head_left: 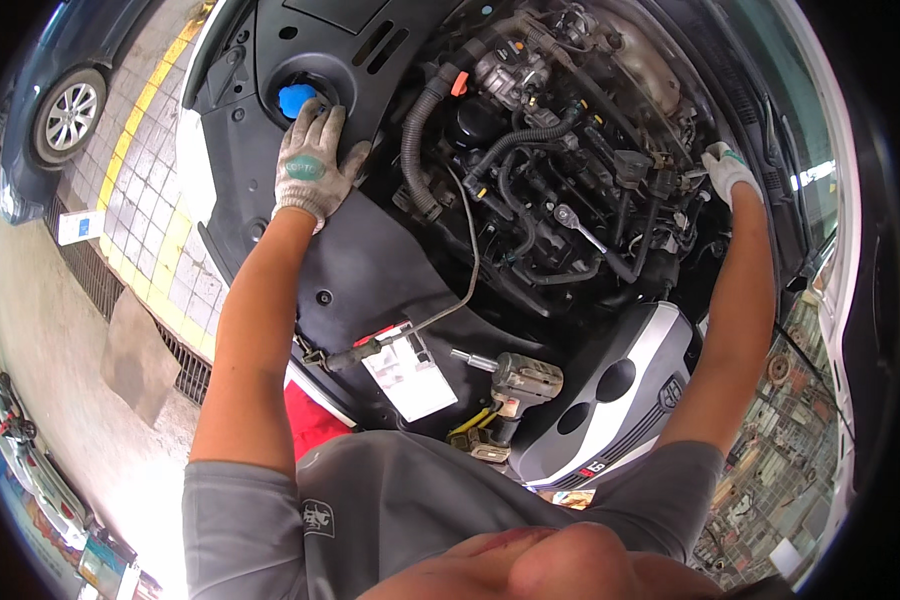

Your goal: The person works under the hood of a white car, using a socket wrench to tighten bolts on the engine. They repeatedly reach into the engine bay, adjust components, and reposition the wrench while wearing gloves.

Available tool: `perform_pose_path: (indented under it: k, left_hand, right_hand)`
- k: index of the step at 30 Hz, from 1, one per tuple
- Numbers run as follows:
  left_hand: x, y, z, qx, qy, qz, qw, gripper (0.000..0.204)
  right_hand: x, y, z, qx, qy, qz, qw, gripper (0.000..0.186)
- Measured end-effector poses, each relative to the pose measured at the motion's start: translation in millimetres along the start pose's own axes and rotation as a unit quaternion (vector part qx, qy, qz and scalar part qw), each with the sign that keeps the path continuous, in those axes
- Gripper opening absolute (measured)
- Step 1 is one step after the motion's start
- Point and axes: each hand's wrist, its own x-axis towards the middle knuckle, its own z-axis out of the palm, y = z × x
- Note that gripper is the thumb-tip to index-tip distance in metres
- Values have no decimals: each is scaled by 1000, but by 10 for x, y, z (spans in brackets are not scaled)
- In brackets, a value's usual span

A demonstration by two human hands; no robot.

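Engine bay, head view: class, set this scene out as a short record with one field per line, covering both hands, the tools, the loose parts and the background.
Left hand: gloved, fingers extended over the black panel, fingertips at the blue cap
Right hand: gloved, at the right side of the engine; grip unclear
Tools: ratchet on the engine; power driver near the person
Loose parts: grey-and-black cover, right of the driver
Background: dark car, far left

Right fingers (713, 159): contact unclear; parked car (65, 55) cut off.
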Motion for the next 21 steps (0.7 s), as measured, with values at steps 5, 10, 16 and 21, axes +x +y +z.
perform_pose_path:
  k: [5,10,16,21]
  left_hand:
    - [6,31,-6,-8,-1,-7,1000,68]
    - [17,41,-6,0,4,-4,1000,66]
    - [13,25,6,4,7,-3,1000,67]
    - [6,29,22,4,16,4,1000,65]
  right_hand:
    - [263,236,215,135,-43,27,990,31]
    - [237,352,344,216,37,96,971,38]
    - [25,84,183,270,38,118,955,39]
    - [-15,123,409,288,128,154,937,43]
